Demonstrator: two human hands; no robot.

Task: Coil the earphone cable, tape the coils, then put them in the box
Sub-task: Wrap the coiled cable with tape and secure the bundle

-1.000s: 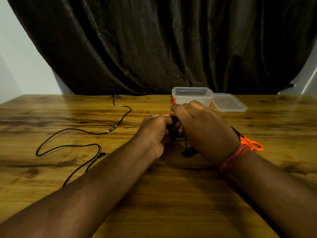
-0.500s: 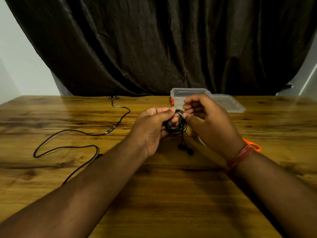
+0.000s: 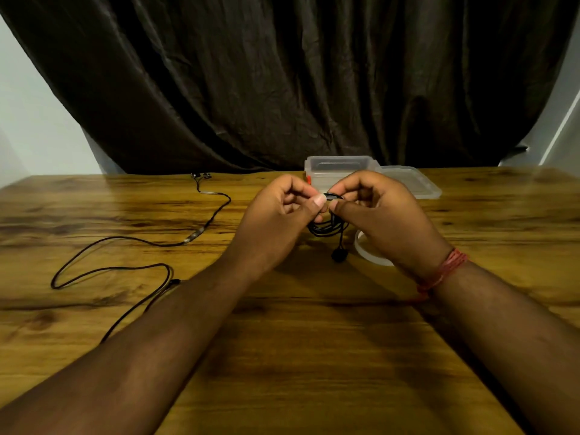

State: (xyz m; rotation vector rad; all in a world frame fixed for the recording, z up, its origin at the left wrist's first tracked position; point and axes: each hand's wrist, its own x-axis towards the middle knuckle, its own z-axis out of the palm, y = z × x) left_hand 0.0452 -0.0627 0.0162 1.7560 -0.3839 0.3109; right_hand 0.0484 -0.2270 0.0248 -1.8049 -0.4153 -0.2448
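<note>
A coiled black earphone cable hangs between my two hands above the table's middle, an earbud dangling below it. My left hand pinches the top of the coil with thumb and fingers. My right hand pinches the same spot from the right. A clear plastic box stands open just behind my hands. A roll of clear tape lies on the table under my right wrist, partly hidden.
A second black earphone cable lies uncoiled across the left of the wooden table, its earbuds near the back edge. The box lid rests right of the box. A dark curtain hangs behind the table.
Both hands lifted the coil off the table and turned palm-side toward me. The right hand shifted from covering the coil to pinching its top. The orange scissors are now hidden by my right arm.
</note>
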